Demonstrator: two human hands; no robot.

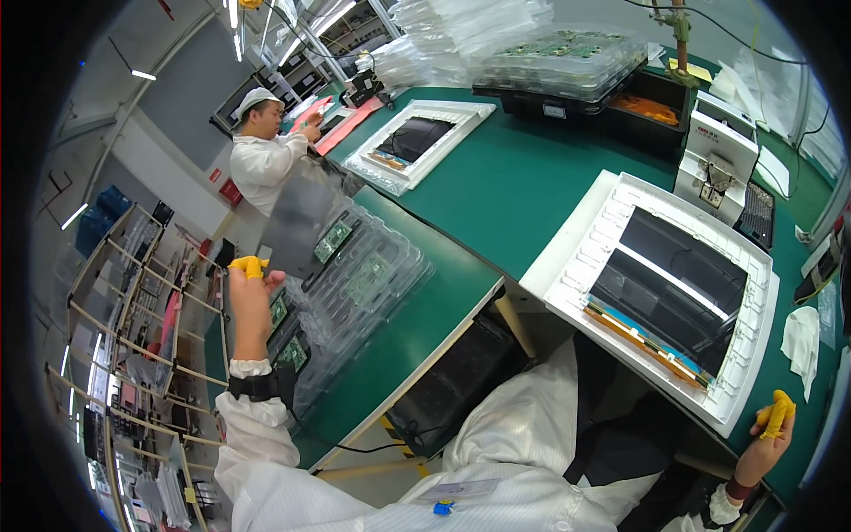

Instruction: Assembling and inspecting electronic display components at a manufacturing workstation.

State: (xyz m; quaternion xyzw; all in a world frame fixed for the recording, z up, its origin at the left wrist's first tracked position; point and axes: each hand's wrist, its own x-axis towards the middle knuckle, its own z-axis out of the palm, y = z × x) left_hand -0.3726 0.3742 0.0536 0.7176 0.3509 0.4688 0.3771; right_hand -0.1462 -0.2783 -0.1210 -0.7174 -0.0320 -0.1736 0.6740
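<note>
My left hand [252,297], with yellow finger covers, is raised at the left and pinches the edge of a thin grey sheet [306,213]. The sheet tilts above a clear plastic tray [377,257] on the green bench. Green circuit boards [335,241] lie in the tray's compartments, partly hidden by the sheet and my hand. My right hand [769,436], also with yellow finger covers, is low at the far right beside a white frame [574,293]. Its fingers are loosely bent, apart from the thumb, with nothing visible in them. A dark display panel [669,284] lies inside the frame.
Another framed panel [412,139] lies farther back, near a co-worker [266,151] in white. Stacked clear trays [558,66] and a black bin [651,111] stand at the back. A white machine [716,155] and a white cloth [801,344] are at the right.
</note>
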